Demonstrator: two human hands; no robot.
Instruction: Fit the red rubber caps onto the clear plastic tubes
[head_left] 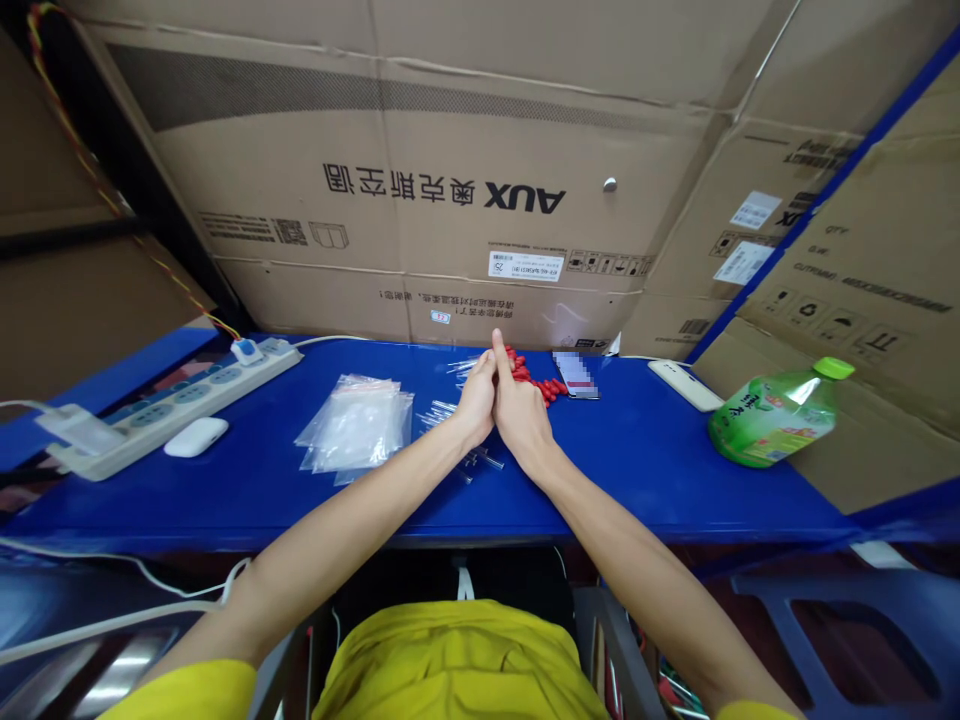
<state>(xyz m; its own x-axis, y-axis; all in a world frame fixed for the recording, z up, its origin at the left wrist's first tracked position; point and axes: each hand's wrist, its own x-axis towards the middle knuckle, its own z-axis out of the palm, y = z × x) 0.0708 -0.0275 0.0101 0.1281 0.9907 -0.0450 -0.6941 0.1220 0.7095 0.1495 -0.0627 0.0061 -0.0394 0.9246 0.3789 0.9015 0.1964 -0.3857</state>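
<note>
Rests left hand (475, 400) against right hand (522, 412), beside the red pieces (553, 388) (cannot tell either's openness or contents); has clear tubes (436, 413) left of those pieces, plastic bags (356, 428) farther left.

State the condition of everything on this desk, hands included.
Left hand: against the other
Right hand: likewise, grip hidden
Clear tubes: loose, scattered
Red pieces: loosely heaped
Plastic bags: stacked flat
Phone: lying flat
Power strip: plugs inserted
White case: closed
Cream slab: lying flat
Green bottle: capped
</note>
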